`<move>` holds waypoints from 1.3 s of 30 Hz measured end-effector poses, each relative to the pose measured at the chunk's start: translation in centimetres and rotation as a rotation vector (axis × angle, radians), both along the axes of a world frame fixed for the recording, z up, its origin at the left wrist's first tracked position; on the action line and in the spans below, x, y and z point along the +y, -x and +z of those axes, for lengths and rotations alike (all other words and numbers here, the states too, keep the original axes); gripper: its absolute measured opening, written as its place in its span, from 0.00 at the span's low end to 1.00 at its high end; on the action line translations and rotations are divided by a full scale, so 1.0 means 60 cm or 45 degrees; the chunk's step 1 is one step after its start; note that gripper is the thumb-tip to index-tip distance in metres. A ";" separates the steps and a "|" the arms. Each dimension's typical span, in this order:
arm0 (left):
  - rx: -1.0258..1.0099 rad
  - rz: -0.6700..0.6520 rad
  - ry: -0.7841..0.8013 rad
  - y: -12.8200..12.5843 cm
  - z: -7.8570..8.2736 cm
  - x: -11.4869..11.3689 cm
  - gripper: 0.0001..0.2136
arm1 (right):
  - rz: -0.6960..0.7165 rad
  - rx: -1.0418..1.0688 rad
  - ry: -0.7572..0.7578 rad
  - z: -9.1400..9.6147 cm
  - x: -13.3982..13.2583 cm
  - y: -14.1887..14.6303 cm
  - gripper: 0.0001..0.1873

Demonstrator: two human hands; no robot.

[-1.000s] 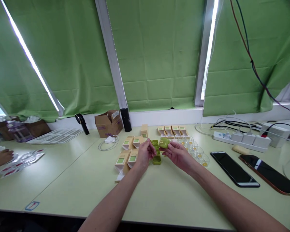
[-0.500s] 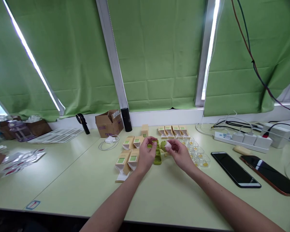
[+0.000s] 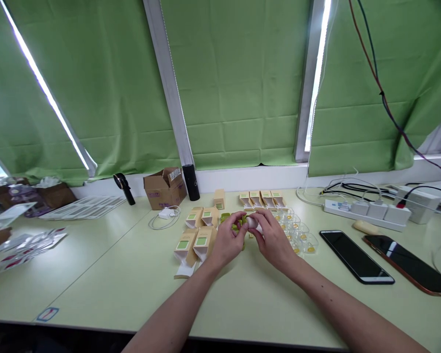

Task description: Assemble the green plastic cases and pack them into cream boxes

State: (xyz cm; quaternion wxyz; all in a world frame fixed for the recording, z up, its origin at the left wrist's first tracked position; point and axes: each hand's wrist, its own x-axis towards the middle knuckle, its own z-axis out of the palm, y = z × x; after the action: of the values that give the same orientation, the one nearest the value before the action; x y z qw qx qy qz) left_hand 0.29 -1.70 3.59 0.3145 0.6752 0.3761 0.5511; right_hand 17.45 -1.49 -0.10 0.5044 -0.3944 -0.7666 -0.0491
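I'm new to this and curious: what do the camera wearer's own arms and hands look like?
They are a person's, not a machine's. The left hand and right hand show no gloves. The left forearm and right forearm are bare, with no sleeve, watch or cable visible; a couple of small spots mark the right forearm.

Loads of free table between the arms, but cartons crowd the left hand, clear containers the right hand.

Green blinds, bright window gaps, white sill, pale table
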 end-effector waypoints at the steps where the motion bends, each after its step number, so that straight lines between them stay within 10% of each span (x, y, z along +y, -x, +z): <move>1: -0.021 -0.016 0.002 0.000 0.000 0.000 0.13 | -0.014 -0.025 -0.021 -0.002 0.001 -0.001 0.16; 39: 0.064 -0.122 0.061 0.000 -0.020 0.014 0.15 | -0.139 -0.336 -0.234 -0.006 0.012 0.011 0.20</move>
State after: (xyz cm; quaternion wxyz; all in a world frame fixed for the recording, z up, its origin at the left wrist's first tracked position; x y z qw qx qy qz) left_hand 0.32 -0.85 2.39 0.3471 0.6984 0.3642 0.5090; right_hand 16.80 -0.78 -0.47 0.4300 -0.3778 -0.7958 -0.1977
